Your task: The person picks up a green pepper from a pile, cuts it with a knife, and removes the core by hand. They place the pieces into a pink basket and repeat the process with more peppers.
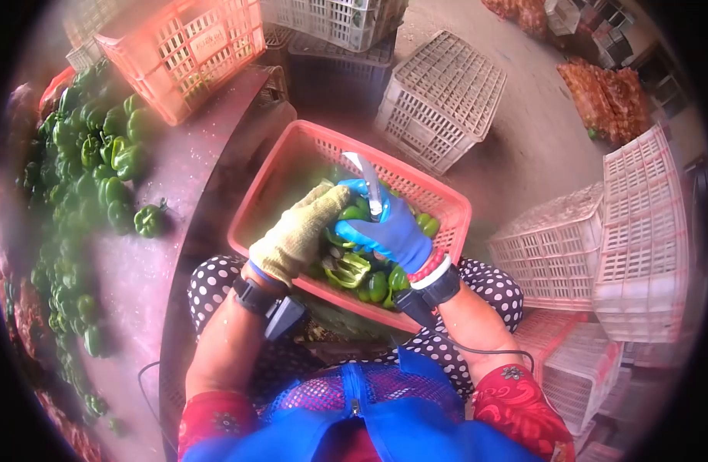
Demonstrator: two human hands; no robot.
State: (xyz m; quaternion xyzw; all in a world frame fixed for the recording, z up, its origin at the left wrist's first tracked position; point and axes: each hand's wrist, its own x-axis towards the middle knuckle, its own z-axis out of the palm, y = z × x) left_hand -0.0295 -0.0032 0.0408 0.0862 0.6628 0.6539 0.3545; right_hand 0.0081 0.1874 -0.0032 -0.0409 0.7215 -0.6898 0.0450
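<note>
1. The right hand [396,227], in a blue glove, has its fingers closed around the handle of a curved knife [367,177]; the blade stands up past the knuckles, tilted toward the far side of the basket.
2. A green pepper [359,209] sits between the two hands, above the pink basket [255,199]. The left hand [298,235], in a yellowish glove, has its fingers bent in beside it; whether they grip it cannot be told, since the glove hides the contact.
3. The main risk seems to be a cut: the left hand's fingertips are near the bare blade, and a slip on smooth pepper skin could turn the edge toward them. How well either glove resists a blade cannot be seen.
4. If the hold on the pepper is loose, it could drop among the others in the basket, where a split pepper [347,269] lies open.
5. The basket rests close against the person's knees, so a shift of the legs might tip it.
6. A black cord [488,352] runs along the right forearm and could catch on the rim.
7. On the bench [157,289], a lone pepper [148,221] lies nearer the edge than the heap; a bumped elbow might roll it off.
</note>
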